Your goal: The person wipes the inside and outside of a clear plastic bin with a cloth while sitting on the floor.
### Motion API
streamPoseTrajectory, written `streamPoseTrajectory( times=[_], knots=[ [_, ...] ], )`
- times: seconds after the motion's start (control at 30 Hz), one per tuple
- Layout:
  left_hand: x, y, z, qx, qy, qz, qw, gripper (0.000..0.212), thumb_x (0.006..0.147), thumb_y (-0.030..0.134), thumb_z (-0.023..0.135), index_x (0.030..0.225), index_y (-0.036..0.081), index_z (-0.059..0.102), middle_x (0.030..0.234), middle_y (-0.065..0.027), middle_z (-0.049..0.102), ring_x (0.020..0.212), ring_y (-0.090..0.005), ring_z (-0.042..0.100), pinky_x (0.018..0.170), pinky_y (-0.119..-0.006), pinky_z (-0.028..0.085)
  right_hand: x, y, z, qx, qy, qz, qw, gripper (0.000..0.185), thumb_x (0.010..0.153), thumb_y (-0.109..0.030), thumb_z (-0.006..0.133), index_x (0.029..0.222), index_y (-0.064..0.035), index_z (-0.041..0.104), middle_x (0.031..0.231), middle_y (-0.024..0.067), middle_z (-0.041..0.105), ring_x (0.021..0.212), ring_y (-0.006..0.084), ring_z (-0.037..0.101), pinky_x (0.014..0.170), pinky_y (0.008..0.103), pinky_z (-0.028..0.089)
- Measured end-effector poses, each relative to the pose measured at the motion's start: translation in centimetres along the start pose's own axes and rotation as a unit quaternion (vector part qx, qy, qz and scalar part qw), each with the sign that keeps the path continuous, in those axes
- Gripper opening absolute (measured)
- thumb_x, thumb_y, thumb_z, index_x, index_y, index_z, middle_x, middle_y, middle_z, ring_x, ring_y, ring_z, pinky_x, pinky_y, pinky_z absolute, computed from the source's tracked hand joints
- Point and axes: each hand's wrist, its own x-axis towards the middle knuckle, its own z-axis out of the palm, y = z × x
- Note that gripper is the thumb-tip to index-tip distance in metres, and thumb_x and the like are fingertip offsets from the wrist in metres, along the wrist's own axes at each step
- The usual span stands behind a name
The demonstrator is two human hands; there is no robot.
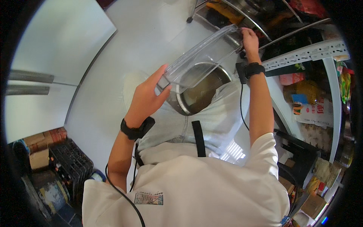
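A clear plastic bin (pixel 195 58) is held up at a tilt between my two hands. My left hand (pixel 149 95) grips its near-left end, thumb and fingers on either side of the wall. At the far-right end, my right hand (pixel 250 42) has hold of the rim; part of those fingers is hidden. Below the bin, between my knees, a round metal basin (pixel 184 103) with murky brownish liquid (pixel 202 96) stands on the floor. The bin's transparent wall covers part of the basin's rim.
A white cabinet or refrigerator (pixel 54 42) with two grey handles stands left. Black plastic crates (pixel 71 161) and cardboard boxes (pixel 39 159) lie lower left. A white perforated metal shelf (pixel 306 52) with bagged goods is at right. A wire rack (pixel 249 14) on casters stands far right.
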Motion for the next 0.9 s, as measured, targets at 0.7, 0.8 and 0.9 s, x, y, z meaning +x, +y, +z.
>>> streamPoseTrajectory(
  times=[0.7, 0.8, 0.9],
  knots=[
    [-0.1, -0.5, 0.7, -0.026, 0.005, -0.013, 1.0, 0.087, 0.071, 0.037, 0.078, 0.137, 0.002, 0.033, 0.126, -0.0141, 0.046, 0.113, -0.0249, 0.047, 0.095, -0.034, 0.039, -18.6, -13.4, 5.4, 0.117, -0.082, -0.284, 0.948, 0.011, 0.082, -0.001, 0.053, 0.09, -0.0025, 0.06, 0.08, 0.0108, 0.059, 0.078, 0.0284, 0.053, 0.074, 0.036, 0.041],
    [0.0, -1.1, 0.8, -0.022, 0.012, -0.008, 1.0, 0.085, 0.072, 0.042, 0.076, 0.134, 0.001, 0.036, 0.13, -0.0168, 0.044, 0.118, -0.0311, 0.047, 0.097, -0.037, 0.04, -20.0, -14.9, 4.9, 0.114, -0.139, -0.287, 0.941, 0.011, 0.083, -0.002, 0.054, 0.092, -0.0027, 0.059, 0.081, 0.0111, 0.059, 0.076, 0.0298, 0.054, 0.072, 0.0366, 0.041],
    [0.1, -1.1, 0.8, -0.025, 0.014, 0.001, 1.0, 0.087, 0.072, 0.042, 0.077, 0.136, 0.002, 0.035, 0.126, -0.0138, 0.046, 0.113, -0.0243, 0.047, 0.094, -0.035, 0.039, -20.4, -15.6, 4.0, 0.082, -0.184, -0.28, 0.939, 0.015, 0.083, -0.004, 0.055, 0.097, -0.0022, 0.059, 0.085, 0.0121, 0.059, 0.083, 0.0305, 0.054, 0.077, 0.0376, 0.041]
  ],
)
